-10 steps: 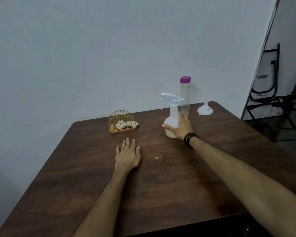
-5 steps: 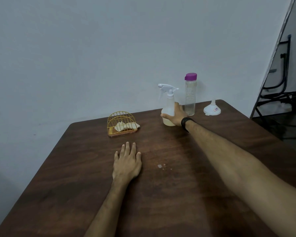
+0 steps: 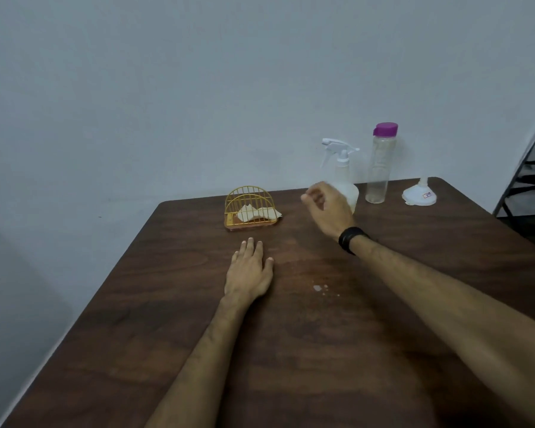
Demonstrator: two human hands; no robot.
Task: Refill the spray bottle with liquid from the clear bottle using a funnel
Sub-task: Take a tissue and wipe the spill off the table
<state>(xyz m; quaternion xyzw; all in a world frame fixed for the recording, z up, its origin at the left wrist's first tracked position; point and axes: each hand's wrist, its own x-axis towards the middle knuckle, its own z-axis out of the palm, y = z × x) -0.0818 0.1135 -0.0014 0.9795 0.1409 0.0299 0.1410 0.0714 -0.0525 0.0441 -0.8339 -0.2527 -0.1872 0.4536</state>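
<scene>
White plastic spray bottle (image 3: 346, 183) upright at far edge of dark wooden desk (image 3: 322, 350), beside clear purple-capped bottle (image 3: 380, 168); white funnel (image 3: 420, 194) inverted further right. Right hand (image 3: 328, 208) in front of spray bottle, fingers loosely curled, holding nothing. Left hand (image 3: 249, 273) flat, fingers straight, on desk.

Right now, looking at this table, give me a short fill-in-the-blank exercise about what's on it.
1. The clear bottle has a ____ cap.
2. The funnel rests with its spout pointing ____.
3. The left hand lies ____ on the table.
4. The yellow wire holder stands to the ____ of the spray bottle.

Missing words: purple; up; flat; left
</scene>
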